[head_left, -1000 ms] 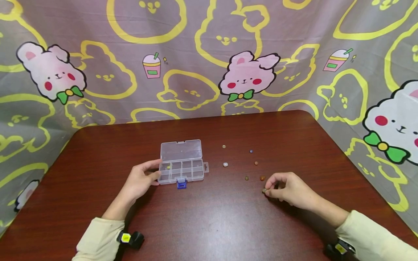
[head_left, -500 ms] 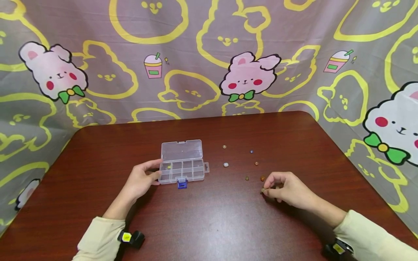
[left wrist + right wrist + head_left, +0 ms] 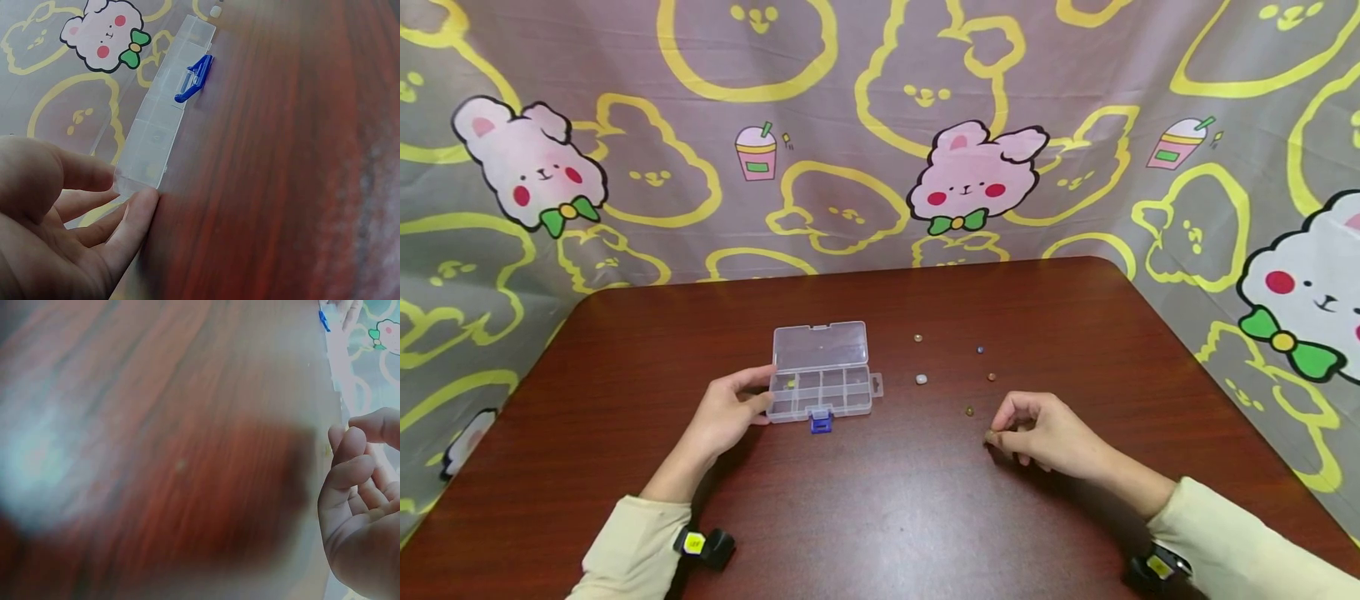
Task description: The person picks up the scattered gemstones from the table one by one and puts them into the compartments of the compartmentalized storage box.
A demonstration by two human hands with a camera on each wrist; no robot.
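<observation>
A clear plastic compartment box (image 3: pixel 857 402) with a blue latch (image 3: pixel 822 423) stands on the table, its lid (image 3: pixel 820 345) swung back. Something small and yellow (image 3: pixel 791 384) lies in its back left compartment. My left hand (image 3: pixel 724 421) grips the box's left end, thumb in front and fingers behind, as the left wrist view also shows. Low over the table, right of the box, my right hand (image 3: pixel 1052 437) pinches a small brownish bead (image 3: pixel 991 437) between thumb and index finger. In the right wrist view the bead is mostly hidden by the fingertips.
Loose beads lie between box and right hand: a white one (image 3: pixel 921 379), a pale gold one (image 3: pixel 918 338), a blue one (image 3: pixel 981 350), a brown one (image 3: pixel 992 377) and an olive one (image 3: pixel 970 411). A patterned curtain (image 3: pixel 835 125) borders the brown table (image 3: pixel 887 508).
My right hand has shifted left with the pinched bead. An orange bead seen beside its fingers earlier is now out of sight behind them. The left hand still holds the box.
</observation>
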